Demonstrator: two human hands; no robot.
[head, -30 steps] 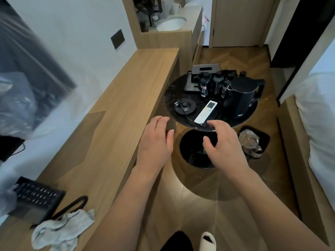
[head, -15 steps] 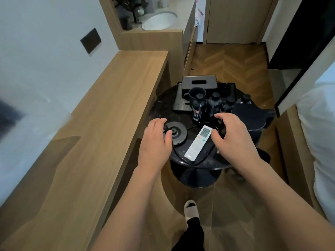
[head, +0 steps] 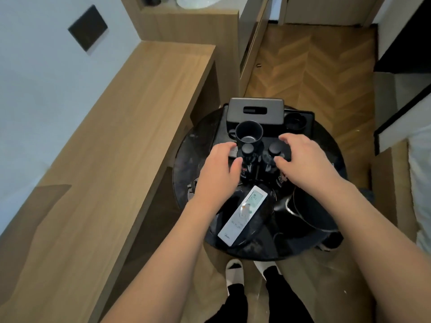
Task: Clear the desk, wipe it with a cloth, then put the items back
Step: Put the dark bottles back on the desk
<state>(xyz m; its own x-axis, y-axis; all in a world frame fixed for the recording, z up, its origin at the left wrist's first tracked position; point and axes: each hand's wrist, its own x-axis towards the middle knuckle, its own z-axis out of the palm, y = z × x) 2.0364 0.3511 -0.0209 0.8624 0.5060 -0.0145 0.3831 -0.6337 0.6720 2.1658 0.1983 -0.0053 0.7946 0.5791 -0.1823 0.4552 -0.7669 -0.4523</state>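
Reaching over a round black side table (head: 186,157), both hands hover with fingers loosely curved and spread, gripping nothing. The left hand (head: 217,173) sits just left of a black bottle (head: 247,159), thumb near its label; the right hand (head: 305,164) arches over a second black bottle (head: 272,157), and whether its fingertips touch the cap cannot be told. Just beyond the hands stand a black mug (head: 249,134) and a dark tissue box (head: 255,110) on a black tray (head: 307,117). Nearer the person than the hands, between the forearms, a white remote (head: 242,215) lies aslant, with a black kettle (head: 312,210) under the right forearm. Left of the left hand runs the long wooden desk (head: 121,136).
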